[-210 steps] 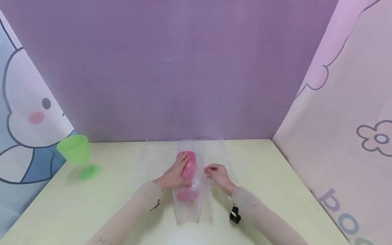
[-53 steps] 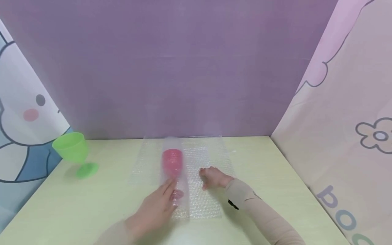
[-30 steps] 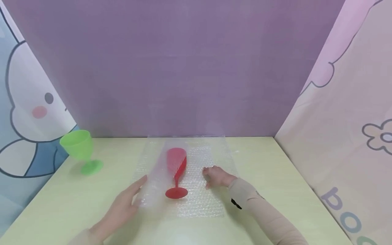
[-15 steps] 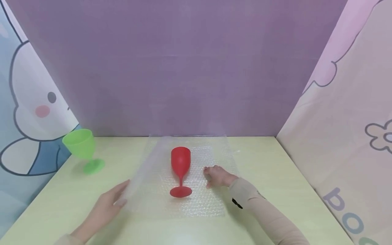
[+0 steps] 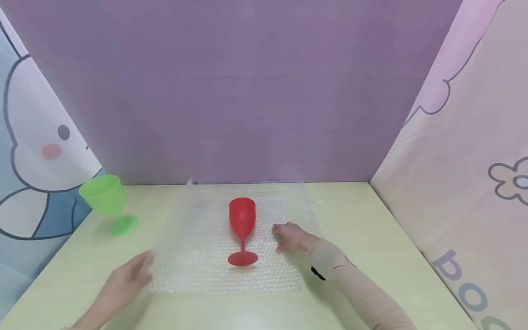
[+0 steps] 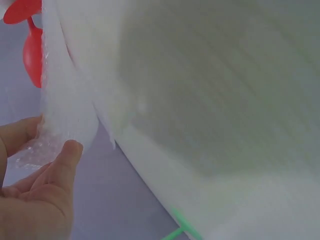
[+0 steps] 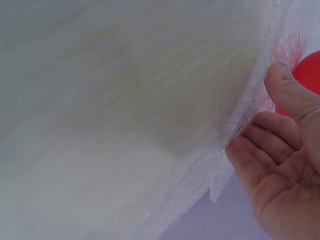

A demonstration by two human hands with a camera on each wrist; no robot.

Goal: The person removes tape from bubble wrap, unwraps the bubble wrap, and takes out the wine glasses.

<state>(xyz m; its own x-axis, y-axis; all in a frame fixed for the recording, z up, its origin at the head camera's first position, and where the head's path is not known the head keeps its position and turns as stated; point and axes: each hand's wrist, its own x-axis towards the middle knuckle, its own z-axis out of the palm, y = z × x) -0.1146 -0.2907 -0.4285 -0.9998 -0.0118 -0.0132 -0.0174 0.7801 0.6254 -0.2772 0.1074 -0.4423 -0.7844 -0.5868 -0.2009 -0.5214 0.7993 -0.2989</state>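
Note:
A red plastic goblet [image 5: 242,217] lies on its side on a spread sheet of clear bubble wrap [image 5: 194,261], base toward me. At the sheet's left edge my left hand [image 5: 123,280] pinches the wrap; the left wrist view has the film [image 6: 67,107] between thumb and fingers. My right hand [image 5: 293,237] rests on the wrap to the right of the goblet, not touching it. In the right wrist view its fingers are loosely bent against the film [image 7: 220,160], with part of the red goblet [image 7: 311,75] behind the thumb.
A green goblet [image 5: 106,196] stands upright at the back left of the pale table [image 5: 359,275]. A purple panel [image 5: 247,91] closes off the back, and printed panels stand at both sides.
My left hand has drawn the covering flap of bubble wrap off the red goblet and out to the left, laying the goblet bare. My right hand has barely moved in the last two seconds.

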